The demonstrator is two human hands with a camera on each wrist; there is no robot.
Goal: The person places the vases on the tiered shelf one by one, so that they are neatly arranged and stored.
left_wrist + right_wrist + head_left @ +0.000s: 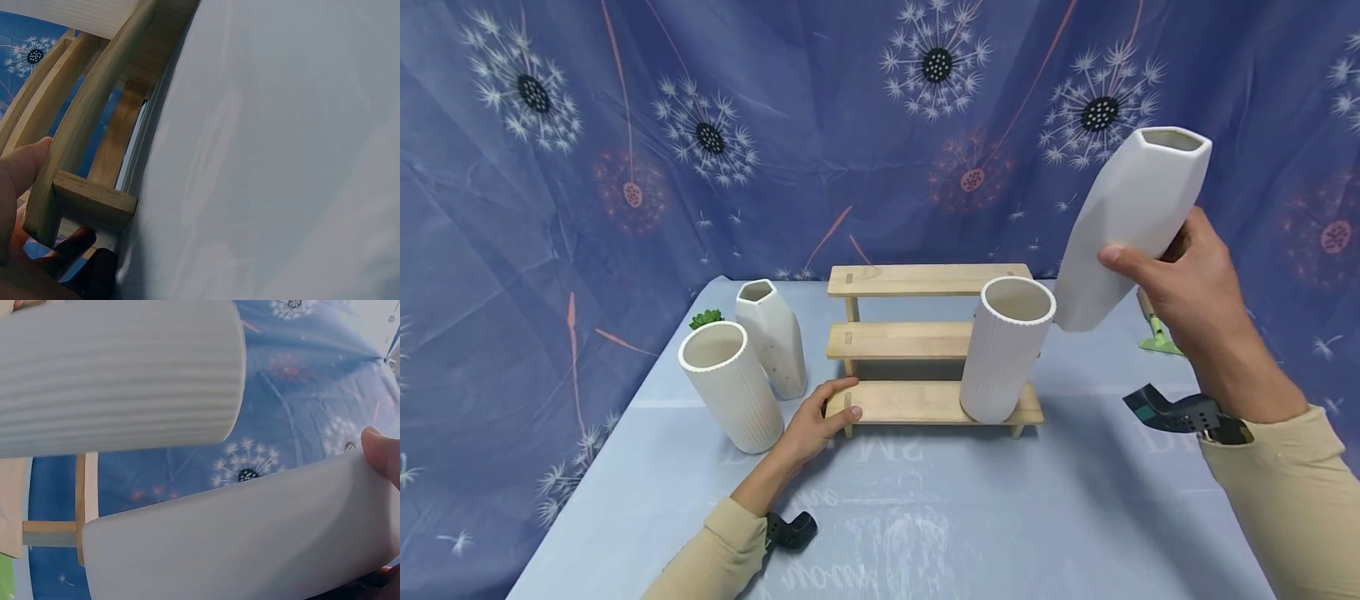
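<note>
Overhead, from the head view, a faceted white vase [1131, 225] is being held in the air by the right hand [1187, 279], up and to the right of the wooden stepped shelf [925, 350]. Its long axis is being kept tilted, mouth up and to the right, base down and to the left, just beside the rim of the ribbed white vase [1006, 350] that is standing on the lowest step. The fingers are being wrapped around its lower body, thumb [1123, 257] on the near face, so the vase is lying up and to the left of the palm. The left hand [816, 425] is being rested on the left end of the lowest step, well apart from the held vase; a second ribbed vase [732, 385] and a second faceted vase [772, 337] are standing on the desk [925, 517] just beside that hand.

Next, in the left wrist view, the shelf's wooden slats [94, 125] are being pressed between the thumb [22, 165] above and fingers curled beneath.

Finally, in the right wrist view, the held vase [237, 537] is being shown lengthwise below the ribbed vase [119, 375], apart from it, with a fingertip [382, 456] being laid on its upper edge.
</note>
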